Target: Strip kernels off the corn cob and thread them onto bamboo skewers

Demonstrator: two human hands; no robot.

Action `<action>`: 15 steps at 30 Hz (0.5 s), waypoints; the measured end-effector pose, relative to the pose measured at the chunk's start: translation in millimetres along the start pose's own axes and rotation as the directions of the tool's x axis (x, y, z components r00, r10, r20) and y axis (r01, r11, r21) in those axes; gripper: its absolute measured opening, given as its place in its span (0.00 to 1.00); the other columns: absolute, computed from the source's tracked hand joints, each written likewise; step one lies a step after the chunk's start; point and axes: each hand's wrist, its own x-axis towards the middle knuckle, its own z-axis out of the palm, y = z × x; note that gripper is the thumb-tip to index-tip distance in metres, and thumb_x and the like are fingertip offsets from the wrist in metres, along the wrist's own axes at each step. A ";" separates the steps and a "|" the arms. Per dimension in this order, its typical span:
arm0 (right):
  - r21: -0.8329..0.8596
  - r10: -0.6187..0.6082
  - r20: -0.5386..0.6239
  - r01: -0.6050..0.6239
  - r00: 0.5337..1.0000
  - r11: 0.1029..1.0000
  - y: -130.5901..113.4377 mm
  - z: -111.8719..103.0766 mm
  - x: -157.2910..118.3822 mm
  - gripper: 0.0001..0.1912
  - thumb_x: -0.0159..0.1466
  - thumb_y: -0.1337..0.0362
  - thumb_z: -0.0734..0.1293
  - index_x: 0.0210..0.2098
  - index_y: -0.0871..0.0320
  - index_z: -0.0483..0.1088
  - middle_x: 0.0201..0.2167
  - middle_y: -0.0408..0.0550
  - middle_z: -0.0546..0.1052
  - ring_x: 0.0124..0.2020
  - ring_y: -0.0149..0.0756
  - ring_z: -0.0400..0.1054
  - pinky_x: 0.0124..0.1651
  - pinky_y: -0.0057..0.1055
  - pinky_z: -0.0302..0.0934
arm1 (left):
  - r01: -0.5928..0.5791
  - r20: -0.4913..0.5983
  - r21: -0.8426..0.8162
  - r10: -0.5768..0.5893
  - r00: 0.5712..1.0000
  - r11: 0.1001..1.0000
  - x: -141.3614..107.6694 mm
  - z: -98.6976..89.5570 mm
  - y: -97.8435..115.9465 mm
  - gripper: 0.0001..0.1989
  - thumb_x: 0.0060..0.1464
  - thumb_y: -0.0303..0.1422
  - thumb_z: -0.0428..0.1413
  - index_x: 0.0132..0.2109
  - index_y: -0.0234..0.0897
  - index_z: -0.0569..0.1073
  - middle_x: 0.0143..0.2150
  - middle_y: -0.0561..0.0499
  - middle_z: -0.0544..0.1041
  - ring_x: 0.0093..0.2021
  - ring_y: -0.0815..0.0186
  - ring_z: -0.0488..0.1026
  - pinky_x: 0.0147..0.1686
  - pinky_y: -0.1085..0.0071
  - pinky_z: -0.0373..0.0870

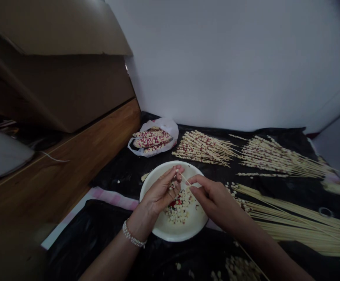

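Over a white bowl [179, 237], my left hand [160, 195] pinches a pale corn kernel [177, 171] between thumb and fingertips. More kernels show in its curled palm. My right hand [215, 195] is closed on a thin wooden skewer [184, 179], whose tip meets that kernel; its long end passes under my right forearm toward the bottom edge. Loose corn kernels [177, 214], pale with some dark red, lie in the bowl beneath both hands.
Behind the bowl, a plastic bag [170, 127] holds several red-speckled corn cobs [152, 140]. Two piles of kernel-threaded skewers [202, 148] lie at the back, with bare skewers [298, 222] at right. Black plastic [100, 226] covers the surface. A cardboard box [79, 82] stands left.
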 end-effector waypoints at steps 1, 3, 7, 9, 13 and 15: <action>-0.001 -0.002 -0.003 0.002 1.000 1.000 0.1 0.7 -0.1 0.14 0.66 0.60 0.58 0.44 0.57 0.71 0.17 0.36 0.65 0.19 0.28 0.56 0.24 0.26 0.46 | -0.005 0.003 0.019 0.005 1.000 1.000 0.0 0.2 0.0 0.06 0.58 0.30 0.57 0.43 0.38 0.75 0.36 0.51 0.76 0.35 0.71 0.71 0.31 0.76 0.70; -0.006 -0.006 -0.013 0.006 1.000 1.000 0.4 2.2 0.1 0.14 0.66 0.60 0.58 0.43 0.57 0.71 0.17 0.37 0.65 0.19 0.28 0.55 0.25 0.26 0.46 | 0.001 0.008 0.018 -0.001 1.000 1.000 0.0 1.1 0.2 0.05 0.58 0.30 0.57 0.42 0.38 0.75 0.34 0.52 0.75 0.32 0.72 0.70 0.29 0.78 0.69; -0.008 -0.011 -0.017 0.011 1.000 1.000 1.2 3.8 1.9 0.13 0.66 0.60 0.57 0.42 0.57 0.71 0.18 0.36 0.64 0.20 0.28 0.55 0.25 0.26 0.46 | 0.042 0.029 -0.013 -0.041 0.999 0.999 -0.2 3.4 0.7 0.05 0.58 0.29 0.56 0.41 0.38 0.76 0.31 0.54 0.73 0.28 0.75 0.67 0.26 0.80 0.65; -0.006 -0.013 -0.017 0.013 1.000 1.000 1.4 4.0 2.5 0.14 0.66 0.61 0.57 0.43 0.57 0.71 0.17 0.36 0.64 0.19 0.28 0.55 0.25 0.27 0.46 | 0.052 0.034 -0.014 -0.052 0.998 0.999 -0.3 3.9 0.6 0.05 0.59 0.30 0.56 0.41 0.37 0.76 0.30 0.54 0.73 0.28 0.75 0.67 0.26 0.80 0.65; -0.001 -0.010 -0.017 0.010 1.000 1.000 1.2 4.2 2.3 0.14 0.66 0.61 0.57 0.43 0.57 0.72 0.17 0.36 0.62 0.19 0.28 0.54 0.25 0.27 0.46 | 0.057 0.026 -0.028 -0.057 0.998 0.998 0.9 2.9 0.0 0.06 0.59 0.30 0.56 0.42 0.37 0.77 0.30 0.53 0.74 0.27 0.74 0.68 0.27 0.79 0.67; 0.005 -0.009 -0.019 0.009 1.000 1.000 1.5 4.5 2.0 0.14 0.66 0.61 0.57 0.43 0.57 0.71 0.17 0.36 0.63 0.19 0.28 0.54 0.25 0.27 0.46 | 0.061 0.020 -0.037 -0.061 0.998 0.997 1.5 2.3 -0.4 0.06 0.59 0.29 0.55 0.42 0.37 0.77 0.30 0.53 0.74 0.27 0.74 0.68 0.26 0.79 0.68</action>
